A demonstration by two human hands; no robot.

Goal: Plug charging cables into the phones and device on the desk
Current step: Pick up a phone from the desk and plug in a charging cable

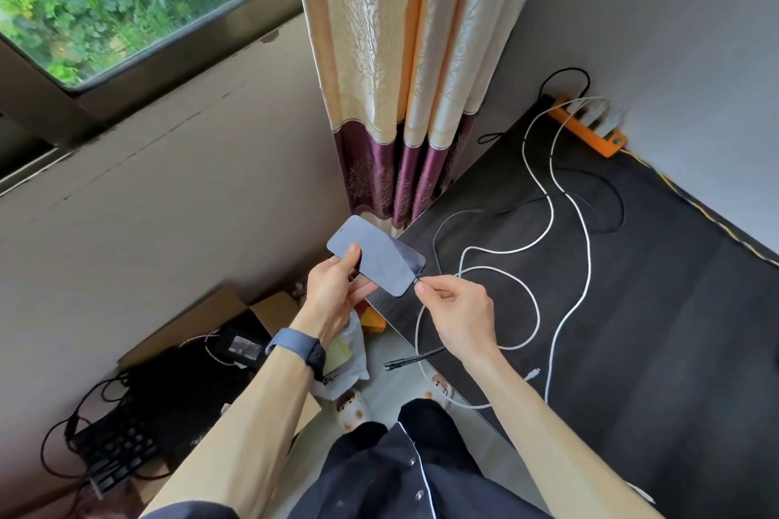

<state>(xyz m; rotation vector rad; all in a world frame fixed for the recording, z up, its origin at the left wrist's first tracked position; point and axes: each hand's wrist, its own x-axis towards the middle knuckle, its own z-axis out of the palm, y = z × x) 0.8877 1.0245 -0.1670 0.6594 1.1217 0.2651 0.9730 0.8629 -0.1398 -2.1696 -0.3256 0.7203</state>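
Dark-screened rectangular phone [376, 261] is held in the air just off the corner of the black-topped counter [632, 308], screen up. The left hand [337, 291] grips its long edge, thumb on the glass. The right hand [457, 310] pinches the plug of a white charging cable [535, 295] at the phone's bottom edge; whether it is seated cannot be told. The cable loops across the counter.
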